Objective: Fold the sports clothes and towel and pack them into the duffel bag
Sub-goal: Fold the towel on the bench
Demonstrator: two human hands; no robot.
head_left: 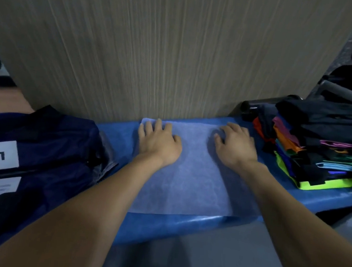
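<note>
— Covered by what?
— Table, under a blue sheet, set against a wood-grain panel.
— Lying on it?
— Pale blue towel flat in the middle, dark navy duffel bag at the left end, stack of folded sports clothes at the right.

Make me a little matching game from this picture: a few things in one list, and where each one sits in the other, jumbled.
Things:
1. towel
2. duffel bag
3. pile of clothes
4. wooden panel

Places:
A. far left of the blue table
B. standing behind the table
C. under both hands
D. far right of the table

Pairs: 1-C, 2-A, 3-D, 4-B
</note>
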